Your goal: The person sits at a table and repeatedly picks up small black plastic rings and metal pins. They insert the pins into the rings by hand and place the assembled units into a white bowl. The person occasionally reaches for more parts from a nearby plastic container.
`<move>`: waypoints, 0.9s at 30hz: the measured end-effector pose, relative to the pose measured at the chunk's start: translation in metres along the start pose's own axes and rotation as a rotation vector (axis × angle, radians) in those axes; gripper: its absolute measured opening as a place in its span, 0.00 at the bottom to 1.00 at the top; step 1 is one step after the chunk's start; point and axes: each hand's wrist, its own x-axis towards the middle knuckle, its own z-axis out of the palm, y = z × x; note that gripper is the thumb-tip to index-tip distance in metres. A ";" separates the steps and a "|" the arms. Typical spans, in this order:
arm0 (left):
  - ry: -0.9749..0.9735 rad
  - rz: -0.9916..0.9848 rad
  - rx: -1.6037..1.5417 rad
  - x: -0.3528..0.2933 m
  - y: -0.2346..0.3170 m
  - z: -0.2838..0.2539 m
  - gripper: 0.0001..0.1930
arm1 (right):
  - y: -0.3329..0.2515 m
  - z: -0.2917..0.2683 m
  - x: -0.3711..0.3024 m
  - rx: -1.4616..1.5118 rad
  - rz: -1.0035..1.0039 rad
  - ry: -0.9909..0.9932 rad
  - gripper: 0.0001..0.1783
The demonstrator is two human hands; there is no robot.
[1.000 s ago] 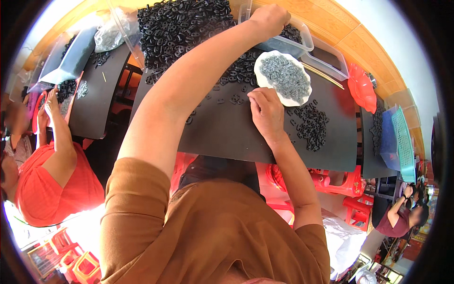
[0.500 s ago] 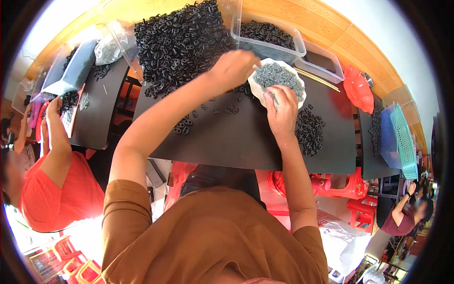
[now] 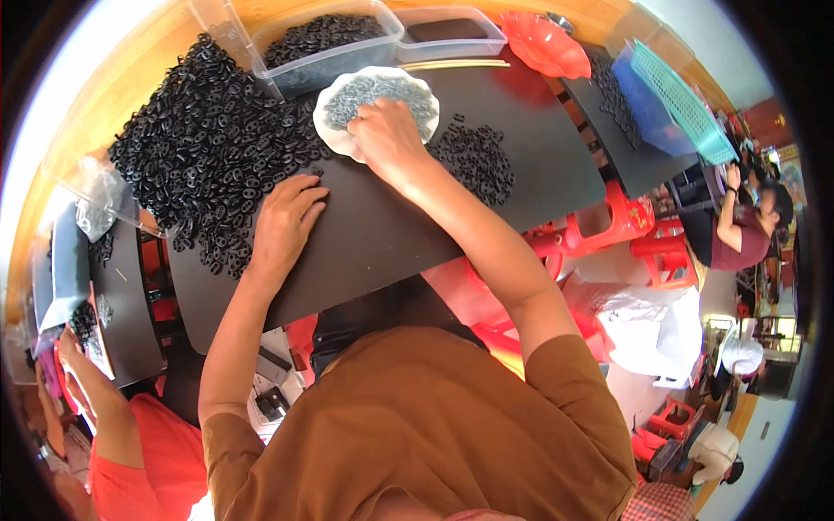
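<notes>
My left hand (image 3: pixel 287 217) rests on the dark table at the edge of a large heap of small black two-holed pieces (image 3: pixel 204 130). Its fingers are stretched out and slightly apart, close to a loose black piece. A white scalloped bowl (image 3: pixel 328 139) stands to the right of the heap, filled with small grey, translucent-looking bits (image 3: pixel 395 89). The fingers of my right hand (image 3: pixel 388 139) dip into these bits, bent and drawn together. Whatever they pinch is hidden.
A smaller pile of black pieces (image 3: pixel 479 163) lies right of the bowl. Behind it are clear plastic bins (image 3: pixel 339 56), wooden sticks (image 3: pixel 456 63) and a red dish (image 3: pixel 546 45). A co-worker in red (image 3: pixel 165 451) sits at the left; blue and teal baskets (image 3: pixel 682 100) stand at the right.
My left hand has moved from beside the bowl back to the heap's edge, its fingers opening. My right hand has gone further into the bowl. The view has turned to the right.
</notes>
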 end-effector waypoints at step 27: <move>-0.027 0.087 0.091 0.001 0.007 0.002 0.10 | 0.053 -0.063 -0.091 0.212 0.268 0.326 0.09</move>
